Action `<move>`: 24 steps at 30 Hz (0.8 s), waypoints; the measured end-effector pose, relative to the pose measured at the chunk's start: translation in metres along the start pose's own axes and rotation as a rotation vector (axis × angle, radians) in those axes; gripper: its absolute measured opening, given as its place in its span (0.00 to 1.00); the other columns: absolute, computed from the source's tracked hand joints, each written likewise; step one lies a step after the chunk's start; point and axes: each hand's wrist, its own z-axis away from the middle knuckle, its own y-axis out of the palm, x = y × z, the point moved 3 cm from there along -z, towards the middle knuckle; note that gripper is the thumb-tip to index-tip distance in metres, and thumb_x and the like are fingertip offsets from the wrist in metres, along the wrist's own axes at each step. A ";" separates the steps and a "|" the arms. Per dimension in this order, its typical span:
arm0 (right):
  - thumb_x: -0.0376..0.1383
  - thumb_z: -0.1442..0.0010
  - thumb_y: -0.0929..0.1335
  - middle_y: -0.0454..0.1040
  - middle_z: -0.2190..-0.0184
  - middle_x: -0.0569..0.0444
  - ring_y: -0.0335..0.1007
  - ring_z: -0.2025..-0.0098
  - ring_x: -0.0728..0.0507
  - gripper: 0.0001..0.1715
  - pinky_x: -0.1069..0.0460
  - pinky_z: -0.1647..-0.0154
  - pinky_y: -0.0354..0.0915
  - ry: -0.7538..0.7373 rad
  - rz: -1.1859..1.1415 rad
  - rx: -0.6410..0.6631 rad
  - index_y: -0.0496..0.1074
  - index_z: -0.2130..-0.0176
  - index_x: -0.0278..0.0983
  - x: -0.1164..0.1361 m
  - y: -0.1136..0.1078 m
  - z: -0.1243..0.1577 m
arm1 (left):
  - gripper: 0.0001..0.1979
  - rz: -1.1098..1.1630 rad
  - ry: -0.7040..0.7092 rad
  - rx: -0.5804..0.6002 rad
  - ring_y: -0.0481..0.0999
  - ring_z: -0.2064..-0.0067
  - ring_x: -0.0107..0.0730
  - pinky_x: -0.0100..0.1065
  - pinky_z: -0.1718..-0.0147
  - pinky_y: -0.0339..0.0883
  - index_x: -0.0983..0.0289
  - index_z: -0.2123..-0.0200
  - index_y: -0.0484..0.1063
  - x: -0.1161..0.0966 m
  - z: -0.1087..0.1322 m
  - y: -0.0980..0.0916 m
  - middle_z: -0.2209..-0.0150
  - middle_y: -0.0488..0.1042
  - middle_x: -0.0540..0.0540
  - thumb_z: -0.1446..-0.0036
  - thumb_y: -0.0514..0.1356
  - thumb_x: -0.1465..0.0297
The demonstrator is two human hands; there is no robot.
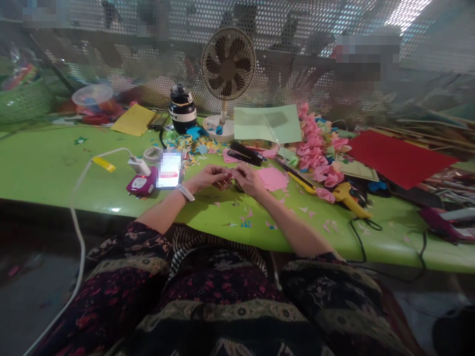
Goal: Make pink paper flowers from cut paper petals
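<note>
My left hand [208, 178] and my right hand [248, 180] meet over the green table [48, 163], fingers curled and pinched together on a small piece I cannot make out. A white watch sits on my left wrist. Just right of my right hand lies a stack of pink paper squares [272, 178]. Scraps of cut paper [245, 220] are scattered on the table in front of my hands.
A phone [169, 170] leans by a magenta charger block [140, 184] with a white cable. Behind stand a small fan [227, 69], a black jar [181, 110], a black stapler [245, 153], pink paper flowers [315, 148], a yellow glue gun [347, 195], red paper [397, 158].
</note>
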 end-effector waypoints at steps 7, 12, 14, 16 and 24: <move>0.48 0.36 0.68 0.74 0.74 0.54 0.67 0.73 0.46 0.19 0.52 0.71 0.58 0.128 0.375 0.127 0.69 0.73 0.39 0.001 -0.030 -0.002 | 0.17 0.024 0.066 -0.159 0.82 0.69 0.27 0.29 0.66 0.77 0.67 0.63 0.78 -0.004 -0.003 -0.007 0.66 0.83 0.57 0.44 0.71 0.58; 0.41 0.49 0.75 0.78 0.71 0.50 0.70 0.71 0.43 0.12 0.51 0.74 0.55 0.244 0.705 0.235 0.71 0.72 0.38 0.002 -0.037 0.003 | 0.13 0.081 0.113 -0.316 0.83 0.67 0.28 0.30 0.64 0.77 0.67 0.62 0.77 -0.004 -0.005 -0.015 0.65 0.83 0.57 0.41 0.70 0.63; 0.41 0.49 0.75 0.77 0.72 0.48 0.72 0.71 0.41 0.12 0.50 0.74 0.56 0.267 0.755 0.236 0.71 0.72 0.38 0.003 -0.035 0.004 | 0.12 0.087 0.118 -0.344 0.82 0.66 0.29 0.30 0.63 0.77 0.67 0.61 0.77 -0.004 -0.005 -0.017 0.66 0.82 0.56 0.41 0.69 0.64; 0.41 0.48 0.74 0.77 0.72 0.46 0.74 0.69 0.39 0.12 0.50 0.73 0.58 0.295 0.799 0.260 0.72 0.72 0.37 0.004 -0.033 0.005 | 0.11 0.085 0.111 -0.354 0.82 0.66 0.29 0.31 0.63 0.77 0.66 0.62 0.76 -0.004 -0.005 -0.017 0.66 0.82 0.55 0.41 0.69 0.64; 0.37 0.50 0.74 0.74 0.80 0.50 0.73 0.73 0.41 0.13 0.51 0.76 0.59 0.272 0.790 0.233 0.69 0.78 0.38 0.003 -0.043 0.004 | 0.13 0.098 0.106 -0.344 0.82 0.66 0.29 0.33 0.62 0.77 0.66 0.61 0.75 -0.007 -0.004 -0.016 0.67 0.81 0.54 0.42 0.70 0.64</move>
